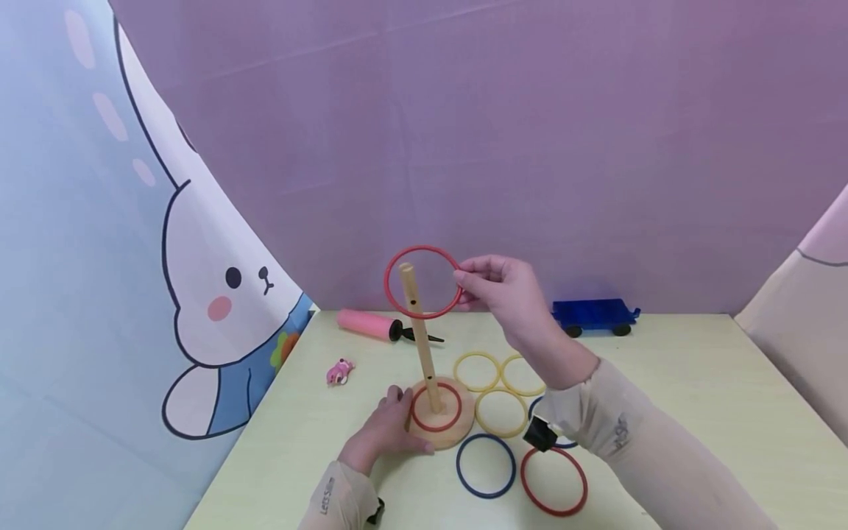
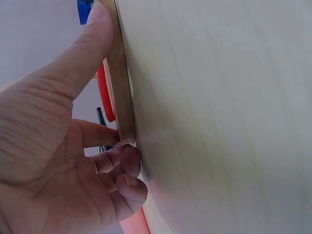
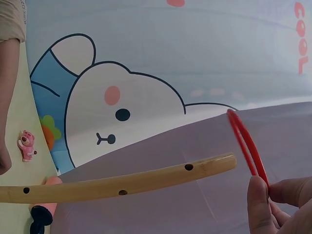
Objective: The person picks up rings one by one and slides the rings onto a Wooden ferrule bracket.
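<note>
A wooden peg (image 1: 419, 335) stands upright on a round wooden base (image 1: 457, 436), with one red ring (image 1: 436, 428) lying round its foot. My left hand (image 1: 387, 430) grips the base's left edge (image 2: 123, 97), thumb and fingers curled on the rim. My right hand (image 1: 500, 291) pinches a second red ring (image 1: 422, 282) by its right side, holding it up around the peg's top (image 3: 214, 165). In the right wrist view the red ring (image 3: 246, 144) sits just past the peg's tip, between thumb and fingers (image 3: 261, 204).
Three yellow rings (image 1: 500, 412), a blue ring (image 1: 486, 465) and a red ring (image 1: 553, 481) lie on the pale table (image 1: 695, 397) right of the base. A pink pump (image 1: 371, 325), a small pink toy (image 1: 340, 372) and a blue toy wagon (image 1: 592, 315) sit further back.
</note>
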Demonstrator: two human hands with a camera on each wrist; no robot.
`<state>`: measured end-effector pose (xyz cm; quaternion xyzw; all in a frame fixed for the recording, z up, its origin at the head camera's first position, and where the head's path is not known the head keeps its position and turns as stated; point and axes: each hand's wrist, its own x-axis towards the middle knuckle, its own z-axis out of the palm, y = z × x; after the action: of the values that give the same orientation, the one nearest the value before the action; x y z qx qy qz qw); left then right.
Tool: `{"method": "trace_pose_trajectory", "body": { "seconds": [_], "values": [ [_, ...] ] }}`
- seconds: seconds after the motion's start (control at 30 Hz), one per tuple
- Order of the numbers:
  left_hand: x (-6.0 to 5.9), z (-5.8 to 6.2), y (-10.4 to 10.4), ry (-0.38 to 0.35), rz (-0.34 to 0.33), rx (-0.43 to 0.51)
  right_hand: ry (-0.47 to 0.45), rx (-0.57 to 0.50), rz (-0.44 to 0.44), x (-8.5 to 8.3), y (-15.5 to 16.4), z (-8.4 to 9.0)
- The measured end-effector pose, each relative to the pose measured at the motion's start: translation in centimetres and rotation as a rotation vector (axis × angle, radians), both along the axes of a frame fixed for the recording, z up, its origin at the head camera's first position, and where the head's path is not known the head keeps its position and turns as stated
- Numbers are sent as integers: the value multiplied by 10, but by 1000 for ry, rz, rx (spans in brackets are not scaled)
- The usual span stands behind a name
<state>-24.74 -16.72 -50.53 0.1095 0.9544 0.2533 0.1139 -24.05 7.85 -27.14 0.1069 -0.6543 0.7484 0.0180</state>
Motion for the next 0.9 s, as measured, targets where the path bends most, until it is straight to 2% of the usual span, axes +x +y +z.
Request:
{"method": "trace_pose_trajectory", "body": {
  "seconds": [0.33, 0.6, 0.9],
  "values": [
    [1, 2, 0, -20, 3, 2, -14, 4, -1, -8, 0, -6],
    [0, 2, 0, -10, -11, -4, -12, -11, -4, -12, 0, -9],
    [0, 1, 0, 9, -17, 0, -44, 22, -19, -12, -2, -15]
  ]
}}
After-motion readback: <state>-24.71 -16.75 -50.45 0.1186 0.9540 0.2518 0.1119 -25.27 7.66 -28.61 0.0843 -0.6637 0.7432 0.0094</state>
